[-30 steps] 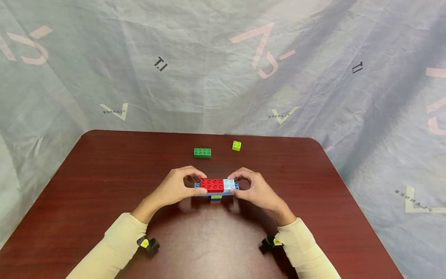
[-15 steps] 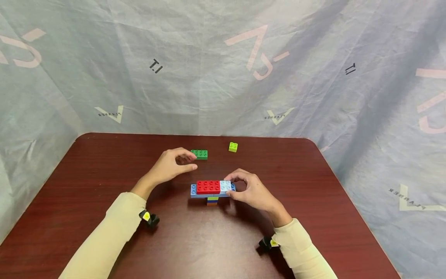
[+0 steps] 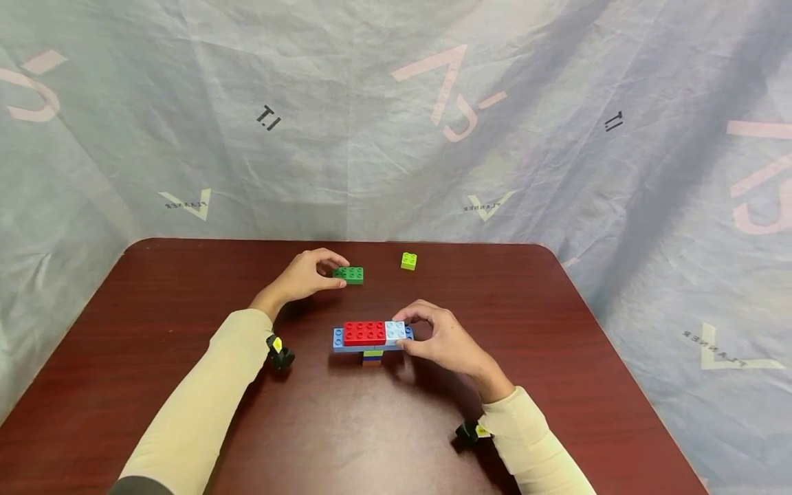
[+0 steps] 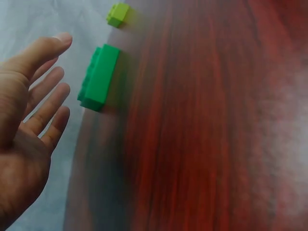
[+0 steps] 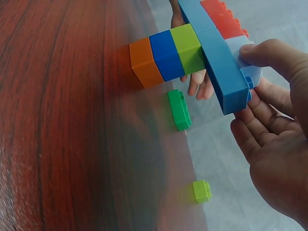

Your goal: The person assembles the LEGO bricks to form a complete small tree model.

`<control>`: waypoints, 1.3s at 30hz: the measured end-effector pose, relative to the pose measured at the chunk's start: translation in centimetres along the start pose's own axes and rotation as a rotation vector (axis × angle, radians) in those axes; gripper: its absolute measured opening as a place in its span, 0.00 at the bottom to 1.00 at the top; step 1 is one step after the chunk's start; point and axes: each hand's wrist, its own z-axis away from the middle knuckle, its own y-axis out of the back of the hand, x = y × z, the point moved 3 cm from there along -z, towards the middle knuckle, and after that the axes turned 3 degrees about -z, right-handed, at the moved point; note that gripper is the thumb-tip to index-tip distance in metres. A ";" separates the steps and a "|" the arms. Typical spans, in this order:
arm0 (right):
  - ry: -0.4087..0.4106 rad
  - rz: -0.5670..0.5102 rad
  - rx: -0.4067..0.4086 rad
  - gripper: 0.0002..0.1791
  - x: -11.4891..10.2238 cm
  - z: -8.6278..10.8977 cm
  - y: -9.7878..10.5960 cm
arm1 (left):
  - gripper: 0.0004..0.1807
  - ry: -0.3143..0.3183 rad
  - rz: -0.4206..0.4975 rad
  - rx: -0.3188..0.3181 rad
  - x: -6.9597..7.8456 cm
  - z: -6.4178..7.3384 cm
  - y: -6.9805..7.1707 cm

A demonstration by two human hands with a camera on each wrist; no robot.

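Observation:
My right hand [image 3: 447, 338] pinches the pale blue brick [image 3: 395, 331] between thumb and fingers. That brick sits beside a red brick [image 3: 364, 333] on a crossbar of blue bricks [image 5: 225, 72]. Under the crossbar, a short column stacks a lime brick [image 5: 187, 48], a dark blue brick [image 5: 165, 55] and an orange brick [image 5: 144, 65], standing on the table. Further back, my left hand [image 3: 307, 275] is at the left end of a green brick [image 3: 353, 276], thumb and fingers spread. In the left wrist view, a gap shows between its fingers and the green brick.
A small lime brick [image 3: 408, 261] lies near the back edge of the dark red wooden table [image 3: 198, 289], right of the green brick. Grey printed cloth [image 3: 346, 124] hangs behind the table and along its sides.
My left hand has let go of the red brick and moved back to the green brick. The right hand still holds the pale blue brick. The view has shifted slightly.

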 end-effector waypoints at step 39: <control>-0.025 0.000 -0.009 0.17 -0.2 0.0 0.1 | 0.20 0.099 0.018 0.051 -0.2 1.1 -0.6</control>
